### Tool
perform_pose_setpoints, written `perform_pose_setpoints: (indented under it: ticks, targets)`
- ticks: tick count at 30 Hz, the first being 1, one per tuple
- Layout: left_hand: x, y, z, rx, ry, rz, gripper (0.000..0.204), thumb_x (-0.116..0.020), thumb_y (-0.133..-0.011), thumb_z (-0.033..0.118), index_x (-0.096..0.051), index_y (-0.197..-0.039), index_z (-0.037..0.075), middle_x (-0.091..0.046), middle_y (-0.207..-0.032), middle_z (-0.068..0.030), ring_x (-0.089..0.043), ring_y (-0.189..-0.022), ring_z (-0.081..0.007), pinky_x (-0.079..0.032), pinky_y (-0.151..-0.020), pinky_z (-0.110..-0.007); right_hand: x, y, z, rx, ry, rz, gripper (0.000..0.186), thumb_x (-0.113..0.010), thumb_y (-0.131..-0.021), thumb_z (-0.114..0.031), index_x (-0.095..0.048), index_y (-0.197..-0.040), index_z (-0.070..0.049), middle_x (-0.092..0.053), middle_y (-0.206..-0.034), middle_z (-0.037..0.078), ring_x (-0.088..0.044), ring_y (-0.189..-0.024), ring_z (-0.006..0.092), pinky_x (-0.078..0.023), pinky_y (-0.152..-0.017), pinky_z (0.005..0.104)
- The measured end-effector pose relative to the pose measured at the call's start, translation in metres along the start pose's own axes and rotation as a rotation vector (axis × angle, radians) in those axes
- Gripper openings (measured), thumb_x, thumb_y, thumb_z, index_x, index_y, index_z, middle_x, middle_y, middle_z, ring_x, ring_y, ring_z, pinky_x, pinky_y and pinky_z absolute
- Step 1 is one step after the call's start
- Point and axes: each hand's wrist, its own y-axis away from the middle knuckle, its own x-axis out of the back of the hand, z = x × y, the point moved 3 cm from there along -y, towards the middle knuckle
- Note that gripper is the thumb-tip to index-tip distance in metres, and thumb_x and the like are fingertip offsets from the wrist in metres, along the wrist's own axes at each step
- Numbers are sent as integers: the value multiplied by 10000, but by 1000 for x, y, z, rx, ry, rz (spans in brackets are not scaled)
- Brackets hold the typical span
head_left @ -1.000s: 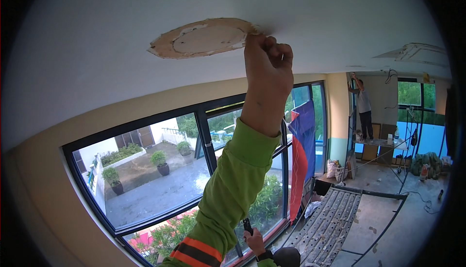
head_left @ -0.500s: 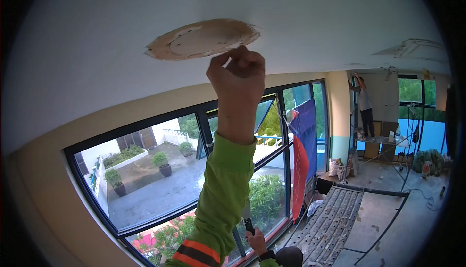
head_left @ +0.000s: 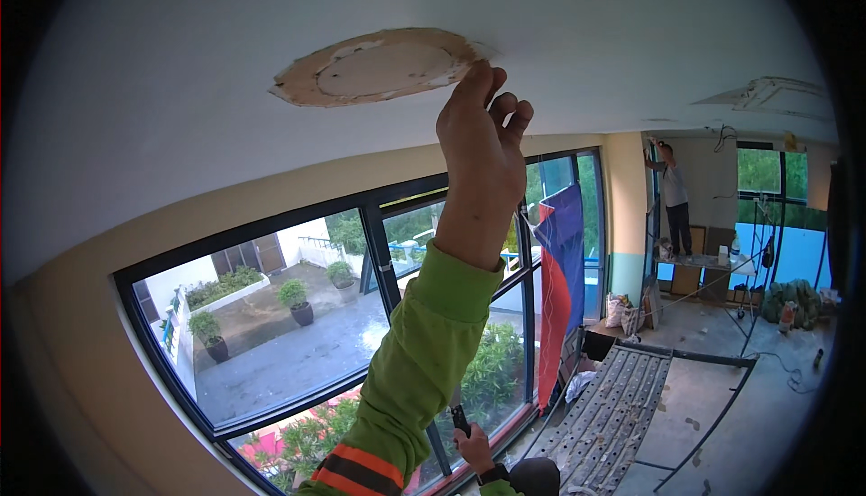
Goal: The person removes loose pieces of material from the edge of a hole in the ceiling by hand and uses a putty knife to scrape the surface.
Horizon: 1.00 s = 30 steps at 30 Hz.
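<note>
— White ceiling (head_left: 180, 54) overhead, smooth and painted, above a wide dark-framed window (head_left: 298, 316). Round patch (head_left: 379, 68) set into it, just left of the raised hand.

— Looks thin, stiff, crumbly — ragged tan rim, paler centre. Best pressed flat, never pried at the edge.

— Left hand (head_left: 483, 135)?

— Fingers together, tips touching the patch rim, gripping nothing. Right hand (head_left: 474, 446) low, closed on a dark handle (head_left: 460, 419).

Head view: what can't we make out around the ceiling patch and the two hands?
- Raised hand: seen from the back; its fingertips and any contact with the round ceiling patch are hidden.
- Lower hand: dark tool too small to identify.
- Distant person: too small for detail.
</note>
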Motion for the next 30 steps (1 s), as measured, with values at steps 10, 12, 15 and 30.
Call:
perform_pose_setpoints:
  ticks: [10, 12, 15, 30]
  targets:
    - [-12, 2, 0, 12, -19, 43, 58, -596, -886, 80, -538, -893, 78, -558, -812, -22, -444, -612, -92, -432, -609, -249, 7, 7, -19, -65, -34, -33, 261, -624, -864, -230, -559, -867, 23, -649, -700, 87, -619, -580, 159, -492, -550, 305]
    - [-14, 2, -1, 20, -13, 53, 52, -583, -889, 78, -532, -882, 80, -548, -802, -20, -439, -609, -92, -431, -607, -250, 5, 4, -12, -51, -19, -31, 258, -623, -864, -227, -559, -871, 24, -648, -700, 86, -618, -579, 157, -492, -550, 304]
    - [-15, -2, -5, -10, -35, 39, 88, -573, -871, 136, -520, -905, 74, -499, -841, -11, -435, -635, -106, -442, -650, -309, 2, 3, -8, -44, -25, -27, 255, -624, -865, -221, -560, -880, 25, -646, -699, 83, -617, -579, 153, -493, -552, 299]
    - [31, 6, 9, 200, 140, -173, 138, -496, -903, 156, -472, -788, 84, -487, -717, -23, -447, -606, -127, -450, -605, -271, -3, -5, 11, 19, 25, 14, 237, -622, -861, -202, -550, -873, 24, -634, -686, 78, -603, -563, 149, -483, -533, 303]
